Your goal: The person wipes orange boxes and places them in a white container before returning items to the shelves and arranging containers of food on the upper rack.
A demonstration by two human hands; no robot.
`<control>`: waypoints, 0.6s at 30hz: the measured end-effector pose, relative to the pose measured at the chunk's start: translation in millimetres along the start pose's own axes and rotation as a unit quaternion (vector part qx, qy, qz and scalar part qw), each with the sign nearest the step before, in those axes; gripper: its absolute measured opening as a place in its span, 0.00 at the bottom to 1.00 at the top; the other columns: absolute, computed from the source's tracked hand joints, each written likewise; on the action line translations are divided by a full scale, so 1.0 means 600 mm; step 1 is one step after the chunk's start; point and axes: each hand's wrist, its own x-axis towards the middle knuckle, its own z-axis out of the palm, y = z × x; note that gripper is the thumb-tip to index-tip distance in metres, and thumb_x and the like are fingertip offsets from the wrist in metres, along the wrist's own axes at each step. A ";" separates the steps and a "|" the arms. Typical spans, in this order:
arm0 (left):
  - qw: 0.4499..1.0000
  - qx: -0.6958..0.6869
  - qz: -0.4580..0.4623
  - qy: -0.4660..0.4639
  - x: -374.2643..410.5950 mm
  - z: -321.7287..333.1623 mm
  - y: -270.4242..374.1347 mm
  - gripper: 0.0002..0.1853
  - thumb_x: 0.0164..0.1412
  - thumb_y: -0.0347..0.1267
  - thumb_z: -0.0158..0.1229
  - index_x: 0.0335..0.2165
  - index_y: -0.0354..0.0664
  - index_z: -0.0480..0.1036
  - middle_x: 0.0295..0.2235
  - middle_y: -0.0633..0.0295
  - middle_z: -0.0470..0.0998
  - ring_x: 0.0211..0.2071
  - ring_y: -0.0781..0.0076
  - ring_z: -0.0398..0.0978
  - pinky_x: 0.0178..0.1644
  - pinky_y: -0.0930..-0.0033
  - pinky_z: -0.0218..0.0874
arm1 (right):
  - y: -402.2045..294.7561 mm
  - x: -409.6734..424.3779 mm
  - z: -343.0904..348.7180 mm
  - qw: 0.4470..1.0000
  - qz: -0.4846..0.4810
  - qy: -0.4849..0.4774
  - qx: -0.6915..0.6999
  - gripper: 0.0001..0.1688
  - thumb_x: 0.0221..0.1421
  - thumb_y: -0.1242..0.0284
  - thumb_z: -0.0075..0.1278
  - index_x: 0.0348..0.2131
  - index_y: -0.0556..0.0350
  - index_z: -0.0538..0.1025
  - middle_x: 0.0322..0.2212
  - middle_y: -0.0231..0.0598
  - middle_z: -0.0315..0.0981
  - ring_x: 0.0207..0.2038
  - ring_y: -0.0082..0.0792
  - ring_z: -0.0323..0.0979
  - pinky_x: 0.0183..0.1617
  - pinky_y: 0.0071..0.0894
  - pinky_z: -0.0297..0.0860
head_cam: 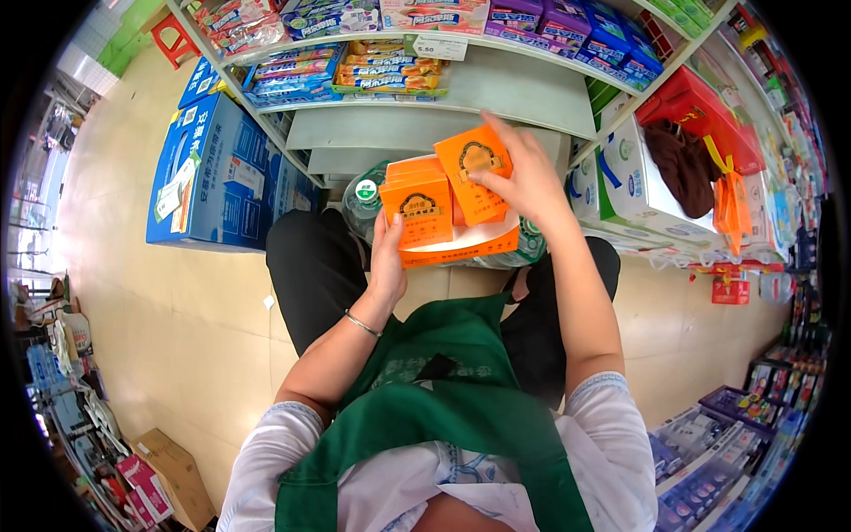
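My left hand (389, 256) grips the left end of an open orange display box (465, 253), its thumb over the front of a small orange packet (417, 213). More orange packets stand behind that one inside the box. My right hand (525, 176) holds another orange packet (475, 174), thumb on its face, tilted over the box's right half. The box is between my knees, in front of the lower shelves. Large clear plastic bottles (362, 199) with green parts stand partly hidden behind and beneath it.
Shelves (532, 100) ahead carry candy packs (389, 70) and purple and blue boxes (565, 30). Blue cartons (213, 173) stand at the left. White cartons (631, 179) with a brown cloth (681, 166) are on the right. A cardboard box (174, 479) lies at lower left.
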 end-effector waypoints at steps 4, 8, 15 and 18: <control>1.000 0.003 -0.001 -0.010 0.002 0.000 -0.003 0.26 0.67 0.38 0.43 0.59 0.41 0.52 0.56 0.61 0.61 0.58 0.71 0.57 0.60 0.68 0.48 | -0.005 0.019 -0.030 0.978 0.160 -0.133 0.034 0.35 0.39 0.64 0.63 0.48 0.53 0.70 0.34 0.50 0.68 0.41 0.50 0.69 0.43 0.41 0.66; 1.000 0.011 0.004 -0.018 0.004 0.005 -0.004 0.27 0.67 0.39 0.43 0.60 0.40 0.51 0.56 0.60 0.60 0.58 0.71 0.57 0.61 0.68 0.47 | 0.040 0.006 -0.004 0.999 -0.023 -0.025 -0.016 0.28 0.39 0.64 0.63 0.38 0.59 0.70 0.45 0.53 0.65 0.46 0.51 0.67 0.47 0.40 0.66; 0.999 0.033 0.011 -0.021 0.004 -0.004 -0.007 0.28 0.66 0.39 0.44 0.60 0.40 0.51 0.57 0.60 0.59 0.59 0.70 0.55 0.62 0.68 0.45 | 0.061 -0.016 -0.002 0.995 -0.032 -0.036 0.089 0.22 0.38 0.70 0.64 0.28 0.61 0.68 0.50 0.53 0.61 0.49 0.52 0.65 0.49 0.37 0.65; 0.999 0.033 0.015 -0.033 0.006 -0.008 -0.008 0.28 0.66 0.39 0.44 0.60 0.40 0.51 0.57 0.60 0.59 0.59 0.70 0.55 0.62 0.68 0.44 | 0.060 -0.014 0.002 0.996 -0.015 -0.028 0.080 0.21 0.38 0.70 0.63 0.29 0.61 0.68 0.48 0.52 0.62 0.48 0.51 0.65 0.49 0.36 0.65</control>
